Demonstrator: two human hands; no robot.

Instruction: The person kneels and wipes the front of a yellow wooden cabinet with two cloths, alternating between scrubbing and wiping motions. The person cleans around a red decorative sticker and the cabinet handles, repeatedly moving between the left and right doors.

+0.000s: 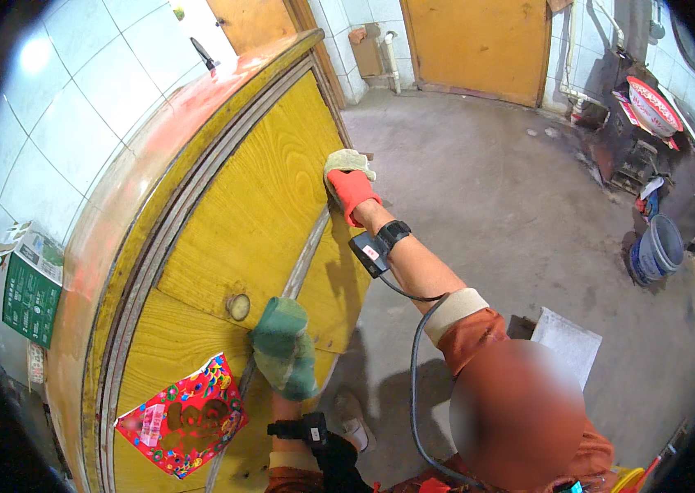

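A person's gloved left hand (pixel 284 349) and right hand (pixel 349 185) press flat against a yellow wooden door (pixel 241 222) beside a white tiled wall (pixel 76 107).

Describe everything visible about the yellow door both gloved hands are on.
The door is yellow-painted wood with visible grain, built of raised panels, set in a worn reddish-orange frame beside a white tiled wall. It stands ajar, its edge toward the concrete floor. A small round lock sits mid-panel, and a red paper decoration is stuck lower down. The left hand, in a green glove, presses its edge; the right hand, in a red-and-tan glove, lies flat higher up.
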